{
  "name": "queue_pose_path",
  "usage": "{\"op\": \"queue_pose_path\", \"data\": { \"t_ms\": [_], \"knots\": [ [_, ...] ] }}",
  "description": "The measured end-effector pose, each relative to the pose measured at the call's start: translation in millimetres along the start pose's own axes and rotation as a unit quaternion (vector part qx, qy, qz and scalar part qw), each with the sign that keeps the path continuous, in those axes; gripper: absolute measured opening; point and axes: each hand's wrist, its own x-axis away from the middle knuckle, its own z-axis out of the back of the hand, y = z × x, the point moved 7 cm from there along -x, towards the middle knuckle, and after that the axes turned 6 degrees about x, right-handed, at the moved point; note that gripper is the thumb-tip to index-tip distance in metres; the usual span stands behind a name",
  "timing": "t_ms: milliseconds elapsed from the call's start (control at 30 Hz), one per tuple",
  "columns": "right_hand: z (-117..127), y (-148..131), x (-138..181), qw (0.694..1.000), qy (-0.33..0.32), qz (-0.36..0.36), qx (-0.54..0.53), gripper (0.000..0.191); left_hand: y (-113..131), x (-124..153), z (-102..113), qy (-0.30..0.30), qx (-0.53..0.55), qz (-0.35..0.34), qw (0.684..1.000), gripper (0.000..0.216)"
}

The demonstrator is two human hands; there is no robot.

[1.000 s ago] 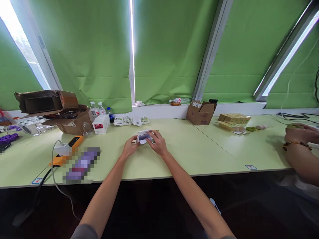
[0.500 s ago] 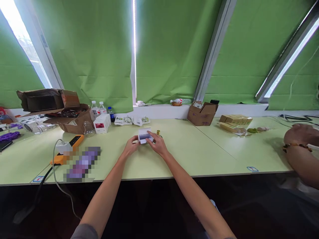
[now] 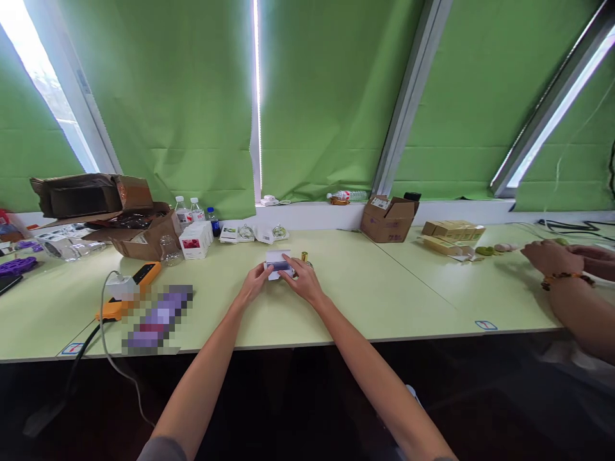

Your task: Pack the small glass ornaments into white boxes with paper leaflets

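A small white box with an open lid and a purple inside rests on the pale green table in front of me. My left hand pinches its left side with curled fingers. My right hand grips its right side, fingers closed over the front edge. Just behind my right hand stands a small bottle with a gold cap.
Brown cardboard boxes, water bottles and white packets lie at the back left. An orange device with a cable sits at the left. Another brown box and flat tan boxes are at the right. Another person's hands work at the far right.
My hands have shifted slightly on the white box, which stays on the table. The other person's hands have moved left and forward over the table.
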Motion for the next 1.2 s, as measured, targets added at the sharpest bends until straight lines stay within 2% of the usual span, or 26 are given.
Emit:
{"op": "queue_pose_path", "data": {
  "t_ms": [133, 300, 467, 633, 767, 967, 1067, 1200],
  "knots": [
    [-2.8, 0.8, 0.7, 1.000, 0.004, 0.018, -0.023, 0.051, -8.6, -2.3, 7.1, 0.038, 0.020, 0.027, 0.999, 0.055],
    [-1.7, 6.0, 0.0, 0.998, 0.008, 0.007, -0.058, 0.046, -9.3, -3.3, 9.0, 0.049, 0.032, 0.033, 0.998, 0.055],
    [-1.3, 6.8, -0.1, 0.995, -0.004, -0.017, -0.096, 0.052, -7.1, -2.5, 9.5, 0.050, 0.001, 0.030, 0.998, 0.058],
    [-0.4, 8.4, -1.0, 0.995, -0.002, -0.031, -0.095, 0.058, -3.5, 1.1, -1.6, -0.009, -0.035, -0.012, 0.999, 0.059],
    [2.2, 9.2, -1.4, 0.995, 0.006, -0.039, -0.086, 0.053, -10.4, 2.1, -6.5, -0.030, -0.073, -0.020, 0.997, 0.076],
    [8.3, -2.0, -0.9, 0.993, 0.014, -0.010, -0.114, 0.040, -13.2, -6.2, 15.1, 0.061, -0.176, -0.083, 0.979, 0.050],
    [14.6, 2.2, -0.1, 0.990, 0.070, -0.021, -0.118, 0.034, -13.9, -8.8, 25.5, 0.091, -0.210, -0.108, 0.967, 0.045],
    [26.6, 21.2, 3.3, 0.977, 0.165, -0.087, -0.102, 0.032, -16.4, -10.3, 39.8, 0.144, -0.206, -0.113, 0.961, 0.042]
  ]
}}
